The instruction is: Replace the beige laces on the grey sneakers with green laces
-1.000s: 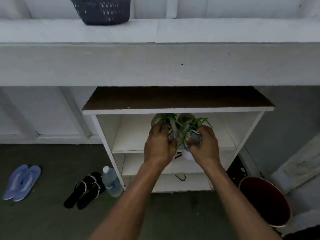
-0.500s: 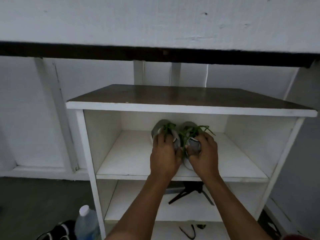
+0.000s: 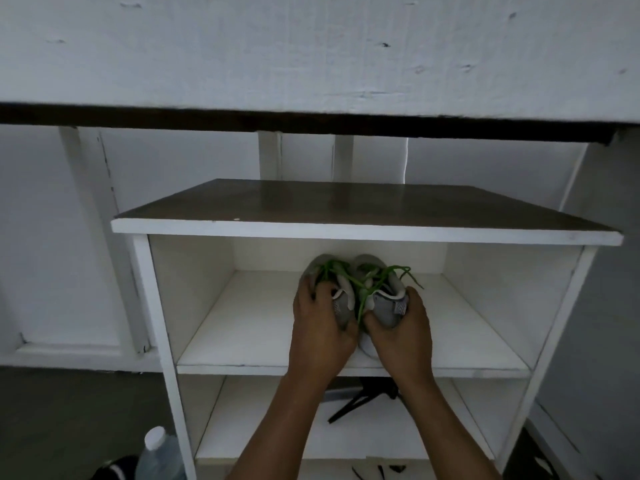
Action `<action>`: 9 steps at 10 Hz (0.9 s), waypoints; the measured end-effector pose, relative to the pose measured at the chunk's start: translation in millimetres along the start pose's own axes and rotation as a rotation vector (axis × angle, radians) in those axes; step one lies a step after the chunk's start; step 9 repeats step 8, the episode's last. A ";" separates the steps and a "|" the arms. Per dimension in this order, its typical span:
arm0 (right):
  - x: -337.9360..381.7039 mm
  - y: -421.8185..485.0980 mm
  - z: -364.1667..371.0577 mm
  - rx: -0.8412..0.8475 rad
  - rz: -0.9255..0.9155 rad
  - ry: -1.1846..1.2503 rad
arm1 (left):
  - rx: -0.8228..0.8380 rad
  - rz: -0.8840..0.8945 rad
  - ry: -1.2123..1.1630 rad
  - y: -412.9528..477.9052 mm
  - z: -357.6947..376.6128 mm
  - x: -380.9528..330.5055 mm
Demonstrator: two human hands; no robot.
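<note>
Two grey sneakers stand side by side, toes pointing inward, on the upper shelf board (image 3: 249, 327) of a white rack. Green laces (image 3: 367, 277) are threaded through both and stick up loosely. My left hand (image 3: 320, 327) grips the heel of the left sneaker (image 3: 341, 308). My right hand (image 3: 398, 332) grips the heel of the right sneaker (image 3: 389, 306). My hands cover most of both heels. No beige laces are in view.
The rack has a brown top (image 3: 346, 206) under a low white ledge (image 3: 311, 64). A small black tripod (image 3: 360, 401) lies on the shelf below. A plastic bottle (image 3: 159, 455) and a black sandal (image 3: 114, 471) sit on the floor at the left.
My head dropped lower and closer to the rack. Both hands carried the sneakers from in front of the rack onto the upper shelf and pushed them slightly further in.
</note>
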State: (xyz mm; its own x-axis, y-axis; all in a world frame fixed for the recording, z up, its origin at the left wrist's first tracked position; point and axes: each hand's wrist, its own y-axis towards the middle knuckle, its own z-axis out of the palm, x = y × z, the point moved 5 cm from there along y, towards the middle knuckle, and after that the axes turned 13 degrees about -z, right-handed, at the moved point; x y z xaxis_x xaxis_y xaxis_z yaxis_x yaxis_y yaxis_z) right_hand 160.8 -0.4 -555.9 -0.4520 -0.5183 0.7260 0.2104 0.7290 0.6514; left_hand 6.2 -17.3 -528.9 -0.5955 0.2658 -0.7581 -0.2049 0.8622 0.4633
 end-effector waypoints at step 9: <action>-12.5 -62.0 -14.7 0.136 0.376 -0.017 | 0.248 -0.530 -0.365 -44.6 -6.4 34.1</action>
